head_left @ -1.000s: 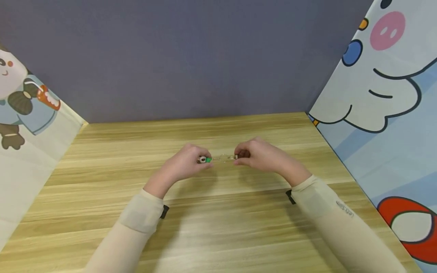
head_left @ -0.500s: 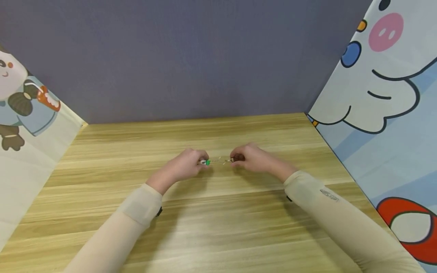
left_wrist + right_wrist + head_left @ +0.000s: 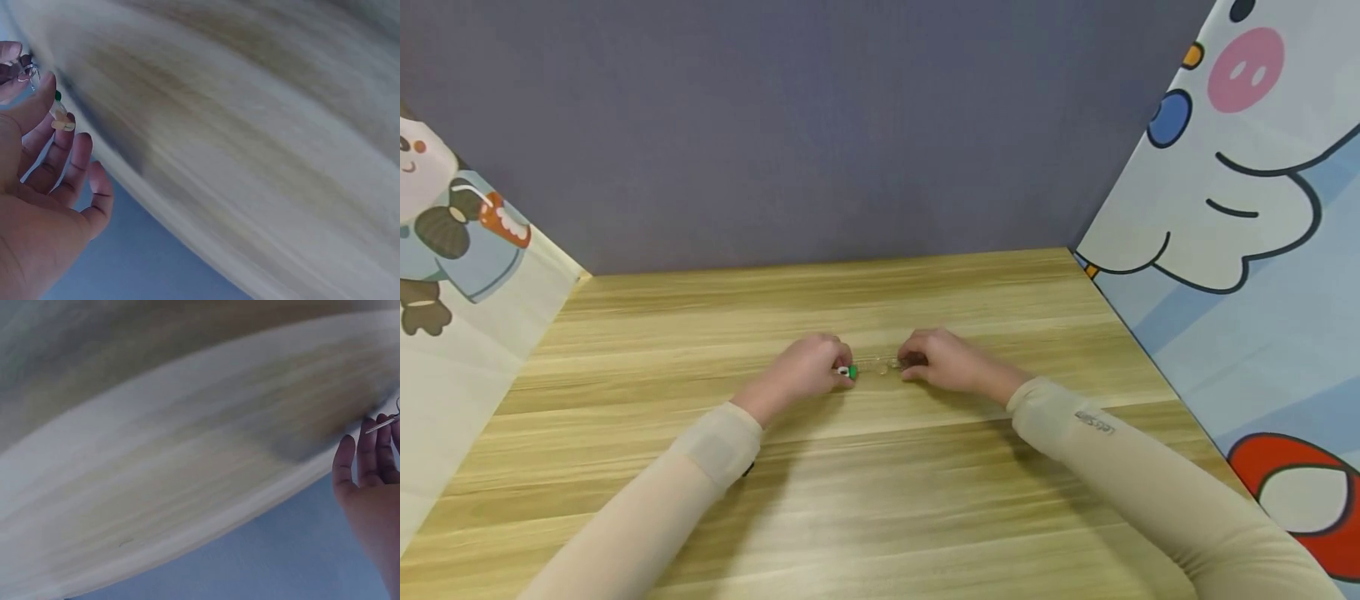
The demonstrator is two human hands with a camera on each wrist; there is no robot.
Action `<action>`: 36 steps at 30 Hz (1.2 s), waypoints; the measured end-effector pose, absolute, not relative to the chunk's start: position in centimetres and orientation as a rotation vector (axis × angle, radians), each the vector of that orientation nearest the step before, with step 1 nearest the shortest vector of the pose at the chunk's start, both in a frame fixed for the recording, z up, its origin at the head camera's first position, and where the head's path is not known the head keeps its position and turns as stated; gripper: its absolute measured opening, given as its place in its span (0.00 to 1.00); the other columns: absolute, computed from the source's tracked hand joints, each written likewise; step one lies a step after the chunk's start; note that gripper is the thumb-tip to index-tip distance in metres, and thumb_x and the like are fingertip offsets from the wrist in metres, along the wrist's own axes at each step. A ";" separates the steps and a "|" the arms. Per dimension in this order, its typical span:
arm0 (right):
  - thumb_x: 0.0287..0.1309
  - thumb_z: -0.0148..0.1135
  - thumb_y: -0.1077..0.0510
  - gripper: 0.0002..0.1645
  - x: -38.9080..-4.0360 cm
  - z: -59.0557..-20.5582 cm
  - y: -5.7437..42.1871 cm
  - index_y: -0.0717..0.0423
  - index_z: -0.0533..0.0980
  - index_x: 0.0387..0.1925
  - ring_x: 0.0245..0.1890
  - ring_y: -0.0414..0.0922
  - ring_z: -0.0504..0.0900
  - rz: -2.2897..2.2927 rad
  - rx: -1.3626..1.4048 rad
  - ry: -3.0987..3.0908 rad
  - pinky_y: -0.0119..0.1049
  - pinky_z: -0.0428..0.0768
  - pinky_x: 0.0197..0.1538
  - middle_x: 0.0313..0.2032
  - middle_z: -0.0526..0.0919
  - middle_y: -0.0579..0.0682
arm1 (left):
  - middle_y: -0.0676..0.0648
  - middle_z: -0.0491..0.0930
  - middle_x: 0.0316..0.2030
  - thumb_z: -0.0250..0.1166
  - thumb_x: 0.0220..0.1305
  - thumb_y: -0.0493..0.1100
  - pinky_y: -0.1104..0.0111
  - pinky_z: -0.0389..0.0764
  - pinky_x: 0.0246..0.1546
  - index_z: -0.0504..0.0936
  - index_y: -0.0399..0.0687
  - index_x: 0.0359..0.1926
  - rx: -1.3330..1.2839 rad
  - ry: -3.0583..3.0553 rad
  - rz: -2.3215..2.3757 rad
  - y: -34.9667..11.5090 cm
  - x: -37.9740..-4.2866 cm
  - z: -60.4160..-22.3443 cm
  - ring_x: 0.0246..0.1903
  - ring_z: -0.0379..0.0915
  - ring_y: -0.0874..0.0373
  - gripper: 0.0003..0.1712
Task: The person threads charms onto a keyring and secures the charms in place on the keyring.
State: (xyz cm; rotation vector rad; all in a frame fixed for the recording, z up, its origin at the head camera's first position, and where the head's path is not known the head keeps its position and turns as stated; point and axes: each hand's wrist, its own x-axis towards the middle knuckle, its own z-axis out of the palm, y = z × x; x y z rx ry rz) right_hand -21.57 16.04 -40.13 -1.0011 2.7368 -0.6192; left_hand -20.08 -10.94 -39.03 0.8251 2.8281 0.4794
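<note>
Between my hands stretches a keychain, with a small white and green charm (image 3: pixel 847 372) at its left end and a thin, shiny chain (image 3: pixel 872 365) running right. My left hand (image 3: pixel 805 367) pinches the charm end between thumb and fingers. In the left wrist view the charm shows a green top and a pale tan part (image 3: pixel 62 123) below the thumb. My right hand (image 3: pixel 943 361) pinches the other end, where a metal ring (image 3: pixel 28 72) shows in the left wrist view. A slim metal piece (image 3: pixel 380 425) lies across the right fingers in the right wrist view. Both hands are low over the tabletop.
The wood-grain table (image 3: pixel 865 517) spreads under both arms. A grey-purple panel (image 3: pixel 835 133) rises at its far edge. Cartoon-printed panels stand on the left (image 3: pixel 452 400) and on the right (image 3: pixel 1307 358).
Both hands have come nearer to the person and lower, and the gap between them has narrowed. The keychain has moved with them, still held at both ends.
</note>
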 end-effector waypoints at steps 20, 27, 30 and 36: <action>0.68 0.73 0.49 0.23 -21.6 -40.9 15.9 0.58 0.84 0.57 0.51 0.46 0.84 -0.560 -0.997 2.744 0.44 0.85 0.60 0.50 0.86 0.50 | 0.50 0.86 0.40 0.76 0.67 0.49 0.57 0.85 0.49 0.89 0.47 0.47 0.722 2.775 0.550 -11.5 -20.2 -39.6 0.41 0.81 0.57 0.14; 0.67 0.73 0.50 0.22 -21.6 -41.2 16.4 0.59 0.84 0.55 0.49 0.46 0.84 -0.588 -1.008 2.757 0.44 0.85 0.59 0.48 0.86 0.51 | 0.51 0.85 0.40 0.75 0.68 0.50 0.58 0.84 0.47 0.89 0.46 0.47 0.720 2.771 0.549 -11.2 -19.9 -39.4 0.38 0.79 0.58 0.14; 0.66 0.74 0.50 0.23 -21.6 -41.2 16.6 0.59 0.84 0.56 0.49 0.46 0.84 -0.611 -0.992 2.756 0.44 0.85 0.58 0.48 0.86 0.51 | 0.51 0.84 0.38 0.75 0.68 0.49 0.60 0.83 0.44 0.89 0.45 0.48 0.702 2.758 0.570 -11.0 -19.8 -39.3 0.36 0.78 0.58 0.15; 0.66 0.75 0.48 0.29 -21.6 -40.4 16.7 0.61 0.82 0.61 0.54 0.49 0.83 -0.617 -0.931 2.714 0.48 0.83 0.63 0.53 0.84 0.54 | 0.50 0.86 0.42 0.73 0.70 0.51 0.58 0.84 0.47 0.88 0.46 0.49 0.653 2.751 0.621 -11.0 -19.9 -39.0 0.40 0.80 0.56 0.15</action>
